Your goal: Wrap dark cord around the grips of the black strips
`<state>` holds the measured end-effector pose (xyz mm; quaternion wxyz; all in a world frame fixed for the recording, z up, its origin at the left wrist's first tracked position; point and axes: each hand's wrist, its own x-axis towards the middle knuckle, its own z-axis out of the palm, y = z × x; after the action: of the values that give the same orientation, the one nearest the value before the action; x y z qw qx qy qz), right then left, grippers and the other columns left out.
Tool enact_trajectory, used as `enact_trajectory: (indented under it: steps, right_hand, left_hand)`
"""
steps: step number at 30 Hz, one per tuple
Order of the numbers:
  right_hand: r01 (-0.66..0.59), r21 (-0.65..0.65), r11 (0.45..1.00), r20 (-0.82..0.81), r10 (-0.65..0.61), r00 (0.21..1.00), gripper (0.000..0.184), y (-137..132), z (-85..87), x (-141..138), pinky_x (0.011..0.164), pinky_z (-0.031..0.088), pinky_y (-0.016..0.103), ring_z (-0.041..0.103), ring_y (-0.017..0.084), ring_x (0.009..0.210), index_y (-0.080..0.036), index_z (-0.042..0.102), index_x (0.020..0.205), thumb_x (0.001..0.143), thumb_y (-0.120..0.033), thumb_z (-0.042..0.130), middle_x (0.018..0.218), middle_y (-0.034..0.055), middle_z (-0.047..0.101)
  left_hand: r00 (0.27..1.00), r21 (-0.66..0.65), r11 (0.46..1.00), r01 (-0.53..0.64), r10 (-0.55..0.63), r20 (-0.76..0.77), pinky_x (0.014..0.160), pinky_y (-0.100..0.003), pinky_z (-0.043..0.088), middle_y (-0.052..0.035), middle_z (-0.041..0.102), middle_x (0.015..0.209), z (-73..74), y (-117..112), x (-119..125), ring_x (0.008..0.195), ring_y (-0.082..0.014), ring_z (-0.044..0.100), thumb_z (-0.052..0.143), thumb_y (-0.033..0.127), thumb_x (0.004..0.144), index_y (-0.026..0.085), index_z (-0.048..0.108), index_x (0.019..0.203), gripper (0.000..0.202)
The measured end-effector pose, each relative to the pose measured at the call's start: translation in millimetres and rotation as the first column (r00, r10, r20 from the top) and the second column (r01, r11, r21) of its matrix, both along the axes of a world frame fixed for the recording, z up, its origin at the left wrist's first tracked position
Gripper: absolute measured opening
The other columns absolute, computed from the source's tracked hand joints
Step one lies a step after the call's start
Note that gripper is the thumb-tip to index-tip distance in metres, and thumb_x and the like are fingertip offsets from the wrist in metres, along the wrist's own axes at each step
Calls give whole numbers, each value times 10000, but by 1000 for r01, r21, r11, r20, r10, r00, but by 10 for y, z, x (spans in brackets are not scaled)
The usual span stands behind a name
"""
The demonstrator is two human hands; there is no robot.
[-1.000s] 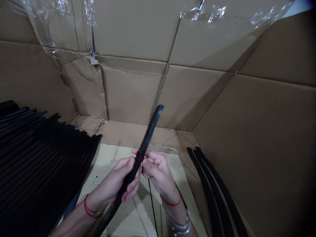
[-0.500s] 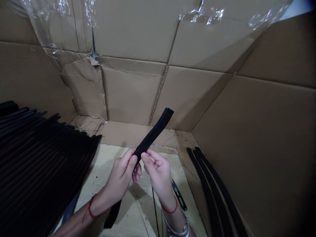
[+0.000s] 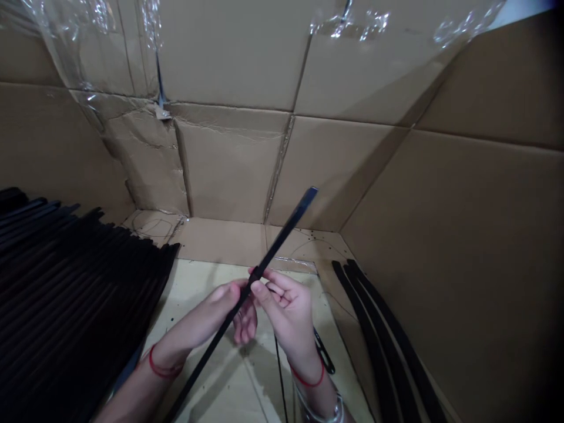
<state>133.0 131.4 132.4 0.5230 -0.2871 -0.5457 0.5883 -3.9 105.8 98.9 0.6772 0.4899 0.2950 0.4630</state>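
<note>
Long thin black strip [image 3: 282,241], held diagonally

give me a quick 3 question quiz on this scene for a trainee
1. Multiple choice: what are the left hand and right hand holding? A) the long black strip B) a roll of tape C) a coil of cord
2. True or false: the stack of black strips lies on the person's left side.
3. Which wrist wears the metal bangle, left or right?

Key: 1 A; 2 true; 3 right
</note>
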Motion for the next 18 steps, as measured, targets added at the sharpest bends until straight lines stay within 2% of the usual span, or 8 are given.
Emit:
enact_trajectory:
  steps: [1,3,5,6,9,13,15,18]
  right_hand:
    - [45,-2,999,10,-45,999,279,-9,11,-9,332,429,227,500,121,356,-155,747,907,739,-377,776,462,-31,563]
    - [91,11,996,22,-91,996,233,-9,20,-21,350,462,237,529,134,372,-166,749,889,746,-348,766,462,-29,575]
    - [92,38,995,40,-94,995,182,7,19,-16,434,518,253,601,157,469,-172,756,862,753,-318,755,521,-3,632]
    - [93,50,994,50,-96,994,158,16,17,-8,480,537,263,633,169,529,-174,757,842,755,-307,752,569,15,668]
    - [113,60,992,62,-117,991,116,28,16,24,552,548,273,661,177,606,-177,738,768,759,-291,749,656,42,718]
    - [108,39,993,33,-109,993,161,-9,17,33,507,520,259,639,157,522,-177,681,707,769,-309,749,578,19,688]
    - [71,24,997,7,-72,997,186,-26,11,25,487,503,251,623,147,484,-178,656,720,782,-330,744,549,14,685]
    - [-38,-23,999,-26,38,999,242,-21,-12,6,462,471,240,579,128,423,-180,620,735,800,-387,726,509,12,679]
  left_hand:
    - [993,48,995,-87,91,-80,490,-192,387,16,536,631,23,-19,21,523,-97,499,415,612,913,159,512,969,466]
    - [957,121,967,-224,242,-163,508,-190,331,40,475,668,57,-53,66,553,-82,413,473,555,917,180,493,1003,386]
    - [940,120,952,-282,299,-165,477,-193,250,64,364,649,76,-76,99,534,-75,297,489,512,926,183,494,993,337]
    - [945,100,956,-277,290,-149,466,-195,220,67,326,650,81,-84,107,531,-75,262,483,506,931,181,496,1000,333]
    - [978,12,980,-200,200,-64,446,-183,198,63,323,657,93,-103,97,515,-67,242,452,522,939,171,498,1009,360]
    - [990,-126,989,-72,86,110,385,-150,204,71,361,598,67,-115,51,425,-40,240,418,551,936,166,496,894,395]
    - [972,-177,982,65,-21,236,332,-141,197,82,355,552,28,-99,32,363,-35,215,405,571,925,170,497,864,416]
    - [892,-153,949,277,-195,407,272,-138,199,101,314,487,-28,-56,21,297,-37,181,396,625,895,182,482,796,461]
